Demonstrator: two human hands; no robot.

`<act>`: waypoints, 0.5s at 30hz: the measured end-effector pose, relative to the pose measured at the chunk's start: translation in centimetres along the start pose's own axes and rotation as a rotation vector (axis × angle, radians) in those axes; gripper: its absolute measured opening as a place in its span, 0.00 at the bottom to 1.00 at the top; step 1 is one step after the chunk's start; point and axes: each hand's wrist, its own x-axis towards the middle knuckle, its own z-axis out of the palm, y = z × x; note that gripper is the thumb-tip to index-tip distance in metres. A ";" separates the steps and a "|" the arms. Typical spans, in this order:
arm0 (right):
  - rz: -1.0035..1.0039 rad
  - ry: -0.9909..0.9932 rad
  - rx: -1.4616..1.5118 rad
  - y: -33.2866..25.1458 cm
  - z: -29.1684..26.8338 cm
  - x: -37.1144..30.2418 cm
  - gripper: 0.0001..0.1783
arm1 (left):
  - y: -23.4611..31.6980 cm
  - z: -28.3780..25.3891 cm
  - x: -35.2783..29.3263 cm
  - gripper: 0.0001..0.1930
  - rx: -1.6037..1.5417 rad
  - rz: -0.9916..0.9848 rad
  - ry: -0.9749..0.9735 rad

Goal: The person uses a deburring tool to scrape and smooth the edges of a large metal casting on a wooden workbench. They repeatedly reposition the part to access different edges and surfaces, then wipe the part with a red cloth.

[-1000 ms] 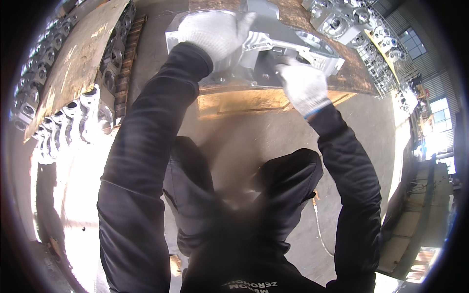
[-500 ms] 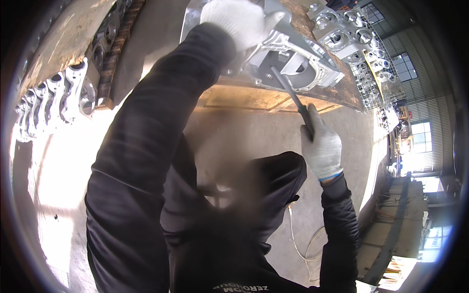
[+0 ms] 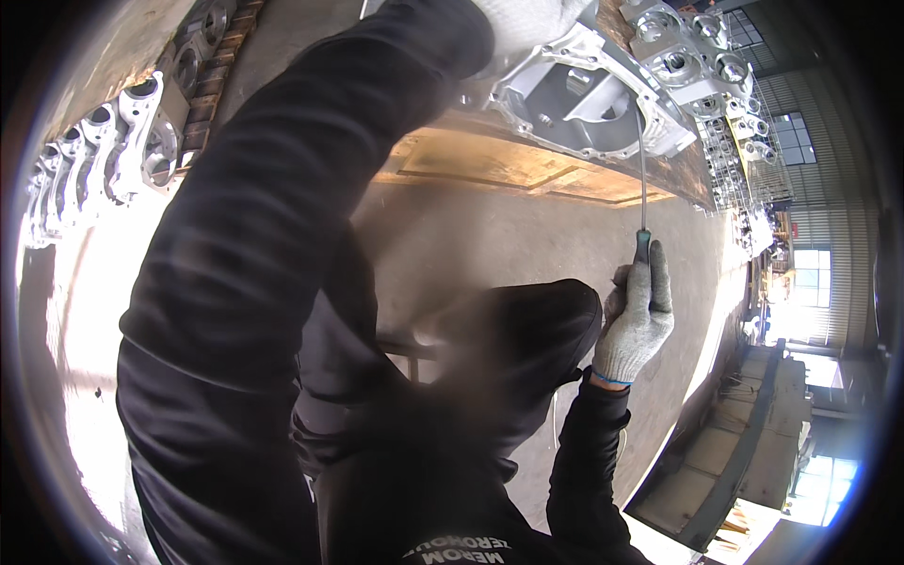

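Note:
A silver cast-metal housing (image 3: 524,99) with a wide hollow and a flanged rim rests on a wooden bench top. My left hand (image 3: 532,24), in a white glove, is at the housing's upper left; its fingers run out at the top edge, so their grip is hidden. In a grey-white glove, my right hand (image 3: 636,320) is closed round the dark green handle of a long, thin file (image 3: 643,179). The file points away from me, and its tip meets the right part of the housing's rim.
The bench's wooden side (image 3: 471,162) faces my knees. Several similar castings (image 3: 137,132) stand at the far left by a pallet. More castings (image 3: 678,61) are stacked at the upper right beside a wire mesh. A pale hose (image 3: 554,424) lies on the floor.
The file has swung from slanting left inside the hollow to pointing straight away at the right rim. My right hand has moved slightly right and nearer. The left hand has shifted right and up.

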 end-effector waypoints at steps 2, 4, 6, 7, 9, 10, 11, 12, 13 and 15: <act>-0.110 -0.146 0.079 0.1 -0.1 0.0 0.24 | 0.2 -0.4 -0.5 0.17 0.027 0.025 0.006; -0.126 -0.207 0.126 0.1 -0.3 0.2 0.23 | 0.2 -0.5 -0.7 0.16 0.087 0.031 -0.014; -0.084 -0.121 0.065 0.3 -0.4 0.4 0.23 | 0.3 -0.7 -0.6 0.15 0.112 0.037 -0.007; -0.030 -0.033 0.020 0.4 -0.3 0.5 0.23 | 0.3 -0.8 -0.6 0.14 0.121 0.042 -0.002; -0.079 -0.086 0.016 0.8 0.0 0.7 0.23 | 0.4 -0.8 -0.6 0.13 0.122 0.049 0.007; -0.088 -0.080 0.028 0.9 0.1 0.7 0.23 | 0.4 -0.8 -0.6 0.13 0.123 0.047 -0.004; -0.116 -0.089 0.051 1.0 0.2 0.7 0.23 | 0.4 -0.8 -0.6 0.13 0.129 0.042 -0.007; -0.081 -0.092 0.049 1.0 0.4 0.7 0.23 | 0.4 -0.8 -0.7 0.12 0.137 0.041 -0.007; -0.061 -0.091 0.053 0.9 0.3 0.6 0.23 | 0.4 -0.8 -0.7 0.12 0.150 0.042 -0.005; -0.113 -0.153 0.119 0.5 0.2 0.6 0.23 | 0.5 -0.8 -0.6 0.11 0.163 0.046 0.014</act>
